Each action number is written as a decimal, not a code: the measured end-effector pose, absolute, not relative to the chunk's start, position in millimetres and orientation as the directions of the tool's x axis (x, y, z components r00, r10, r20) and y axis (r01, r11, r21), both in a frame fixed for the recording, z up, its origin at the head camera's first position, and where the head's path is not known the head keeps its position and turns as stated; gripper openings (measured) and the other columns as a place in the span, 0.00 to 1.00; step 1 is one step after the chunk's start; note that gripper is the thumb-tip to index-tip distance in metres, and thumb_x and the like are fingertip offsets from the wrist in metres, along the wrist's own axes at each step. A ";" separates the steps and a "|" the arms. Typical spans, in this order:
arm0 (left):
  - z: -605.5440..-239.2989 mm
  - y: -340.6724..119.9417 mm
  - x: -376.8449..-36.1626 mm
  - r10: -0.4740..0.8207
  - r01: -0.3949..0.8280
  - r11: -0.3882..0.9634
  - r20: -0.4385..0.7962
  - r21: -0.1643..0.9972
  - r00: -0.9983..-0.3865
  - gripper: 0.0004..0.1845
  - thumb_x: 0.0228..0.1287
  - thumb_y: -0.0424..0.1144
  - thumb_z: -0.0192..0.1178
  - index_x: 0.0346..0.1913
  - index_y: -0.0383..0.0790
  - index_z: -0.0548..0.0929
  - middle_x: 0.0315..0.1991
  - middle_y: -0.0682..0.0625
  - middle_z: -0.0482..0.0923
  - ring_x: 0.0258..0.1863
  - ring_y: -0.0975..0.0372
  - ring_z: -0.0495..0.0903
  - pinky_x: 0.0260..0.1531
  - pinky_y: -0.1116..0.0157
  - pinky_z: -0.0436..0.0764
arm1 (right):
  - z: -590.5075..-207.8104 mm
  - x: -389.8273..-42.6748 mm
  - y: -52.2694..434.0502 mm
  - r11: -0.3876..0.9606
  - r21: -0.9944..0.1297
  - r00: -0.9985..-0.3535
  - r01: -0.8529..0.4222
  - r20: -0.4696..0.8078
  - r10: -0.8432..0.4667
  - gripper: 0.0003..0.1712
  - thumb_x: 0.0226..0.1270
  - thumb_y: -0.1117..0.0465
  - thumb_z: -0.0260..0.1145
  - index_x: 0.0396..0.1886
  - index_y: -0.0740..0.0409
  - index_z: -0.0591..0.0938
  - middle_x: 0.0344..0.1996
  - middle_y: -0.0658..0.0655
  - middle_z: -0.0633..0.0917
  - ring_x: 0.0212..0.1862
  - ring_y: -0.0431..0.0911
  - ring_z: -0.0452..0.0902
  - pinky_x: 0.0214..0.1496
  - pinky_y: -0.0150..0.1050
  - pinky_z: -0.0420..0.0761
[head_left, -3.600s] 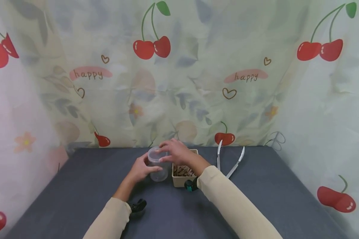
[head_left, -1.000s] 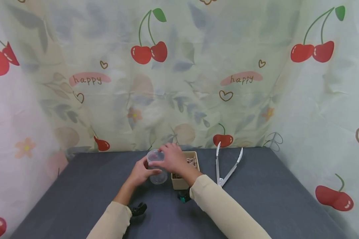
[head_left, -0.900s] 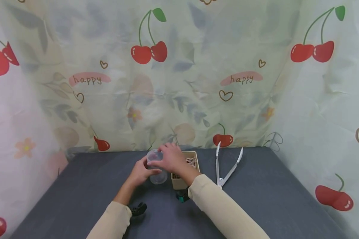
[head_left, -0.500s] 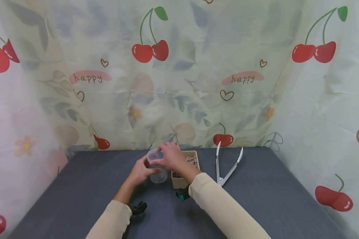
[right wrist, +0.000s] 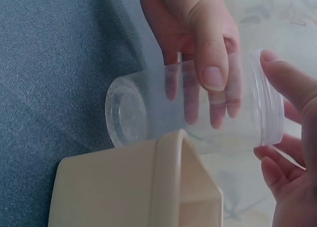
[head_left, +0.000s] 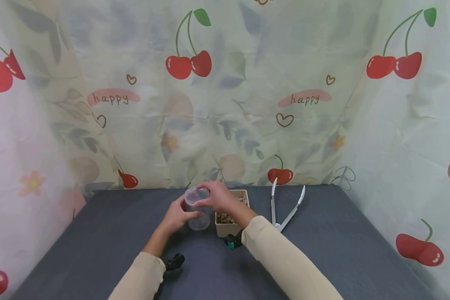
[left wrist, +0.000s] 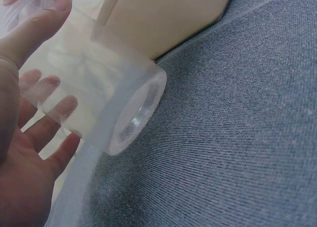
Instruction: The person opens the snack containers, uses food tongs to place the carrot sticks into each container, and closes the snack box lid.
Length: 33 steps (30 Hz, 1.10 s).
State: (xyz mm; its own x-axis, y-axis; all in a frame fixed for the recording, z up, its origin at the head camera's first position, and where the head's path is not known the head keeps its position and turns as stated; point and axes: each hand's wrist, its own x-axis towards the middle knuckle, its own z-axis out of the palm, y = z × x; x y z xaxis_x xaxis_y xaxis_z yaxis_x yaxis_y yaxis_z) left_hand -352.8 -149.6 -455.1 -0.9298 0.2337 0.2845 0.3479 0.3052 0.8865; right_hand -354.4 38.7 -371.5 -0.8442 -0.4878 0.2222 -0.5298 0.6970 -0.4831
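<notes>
A clear plastic jar (head_left: pixel 199 221) stands upright on the dark cloth, left of a beige box. My left hand (head_left: pixel 175 216) grips its side, thumb in front and fingers behind, as the right wrist view shows through the clear wall (right wrist: pixel 148 103). On top sits a clear round lid (right wrist: pixel 271 108) with a ridged rim. My right hand (head_left: pixel 218 196) holds this lid from the right, thumb on one side of the rim and fingers curled at the other. Through the jar wall in the left wrist view, the left fingertips (left wrist: pixel 64 107) show.
Right beside the jar, the beige box (head_left: pixel 226 230) holds many small brown pieces, partly hidden by my right wrist. Metal tongs (head_left: pixel 291 213) lie spread apart farther right. A cherry-patterned curtain (head_left: pixel 225 125) rises behind the dark cloth (head_left: pixel 116 233) and along both sides.
The right hand has turned at the lid, its wrist shifting slightly right, so more of the lid and the brown pieces shows. The left hand and jar stay in place.
</notes>
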 end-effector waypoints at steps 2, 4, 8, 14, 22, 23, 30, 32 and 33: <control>-454.7 -149.4 -352.3 0.227 0.342 0.302 0.281 0.890 -0.932 0.35 0.49 0.38 0.77 0.62 0.37 0.75 0.50 0.44 0.80 0.43 0.57 0.78 0.37 0.62 0.78 | -372.6 -354.2 40.4 0.676 -0.505 -0.840 -0.537 0.238 -0.488 0.33 0.54 0.47 0.76 0.60 0.51 0.80 0.54 0.52 0.81 0.50 0.47 0.76 0.49 0.42 0.75; -454.3 -149.2 -352.1 0.229 0.339 0.306 0.277 0.890 -0.933 0.36 0.49 0.38 0.77 0.62 0.37 0.74 0.51 0.44 0.79 0.44 0.56 0.78 0.39 0.62 0.78 | -374.2 -354.9 42.3 0.660 -0.515 -0.834 -0.546 0.257 -0.489 0.33 0.54 0.49 0.76 0.60 0.51 0.79 0.54 0.52 0.80 0.49 0.46 0.75 0.48 0.42 0.75; -452.6 -148.3 -350.9 0.234 0.336 0.311 0.272 0.889 -0.934 0.37 0.50 0.36 0.76 0.64 0.35 0.73 0.51 0.43 0.79 0.46 0.54 0.78 0.40 0.62 0.78 | -376.6 -356.7 46.3 0.636 -0.519 -0.817 -0.570 0.283 -0.502 0.32 0.54 0.51 0.76 0.60 0.50 0.79 0.54 0.52 0.80 0.49 0.45 0.75 0.48 0.41 0.75; -434.4 -145.2 -336.3 0.252 0.338 0.295 0.269 0.894 -0.930 0.36 0.52 0.32 0.74 0.63 0.28 0.71 0.50 0.39 0.79 0.46 0.51 0.79 0.40 0.61 0.78 | -375.3 -356.8 52.1 0.592 -0.562 -0.806 -0.578 0.279 -0.522 0.31 0.55 0.54 0.76 0.59 0.52 0.79 0.55 0.52 0.79 0.51 0.46 0.77 0.48 0.38 0.78; -423.2 -142.8 -327.9 0.257 0.338 0.300 0.265 0.892 -0.929 0.35 0.53 0.31 0.73 0.63 0.24 0.70 0.49 0.38 0.79 0.44 0.53 0.79 0.38 0.63 0.78 | -374.2 -356.8 56.9 0.586 -0.552 -0.791 -0.593 0.264 -0.552 0.23 0.59 0.55 0.74 0.54 0.56 0.82 0.59 0.54 0.78 0.51 0.48 0.77 0.51 0.41 0.76; -426.6 -143.3 -330.9 0.258 0.336 0.299 0.263 0.893 -0.930 0.36 0.53 0.30 0.73 0.63 0.24 0.69 0.49 0.38 0.79 0.45 0.51 0.79 0.38 0.63 0.78 | -374.7 -357.3 56.6 0.584 -0.549 -0.788 -0.598 0.269 -0.554 0.23 0.60 0.55 0.73 0.53 0.57 0.82 0.60 0.54 0.77 0.52 0.48 0.76 0.52 0.42 0.76; -452.8 -147.9 -351.4 0.242 0.330 0.295 0.264 0.897 -0.934 0.36 0.52 0.34 0.74 0.64 0.30 0.71 0.51 0.39 0.79 0.46 0.48 0.79 0.36 0.63 0.79 | -375.4 -356.8 46.3 0.637 -0.474 -0.791 -0.608 0.293 -0.538 0.22 0.60 0.46 0.72 0.46 0.56 0.82 0.50 0.54 0.82 0.52 0.50 0.75 0.53 0.46 0.73; -454.3 -148.4 -352.6 0.237 0.331 0.298 0.266 0.895 -0.934 0.35 0.52 0.35 0.75 0.63 0.33 0.73 0.52 0.42 0.79 0.45 0.50 0.79 0.36 0.64 0.79 | -375.3 -355.6 41.5 0.679 -0.412 -0.795 -0.607 0.301 -0.528 0.23 0.60 0.42 0.71 0.44 0.53 0.82 0.46 0.52 0.81 0.50 0.49 0.75 0.53 0.48 0.72; -454.4 -148.6 -352.8 0.238 0.337 0.297 0.273 0.893 -0.932 0.35 0.52 0.35 0.75 0.63 0.34 0.73 0.52 0.42 0.79 0.45 0.50 0.79 0.36 0.64 0.79 | -375.1 -354.9 39.2 0.700 -0.385 -0.799 -0.602 0.303 -0.520 0.23 0.59 0.40 0.70 0.43 0.52 0.82 0.46 0.51 0.81 0.49 0.48 0.74 0.53 0.49 0.71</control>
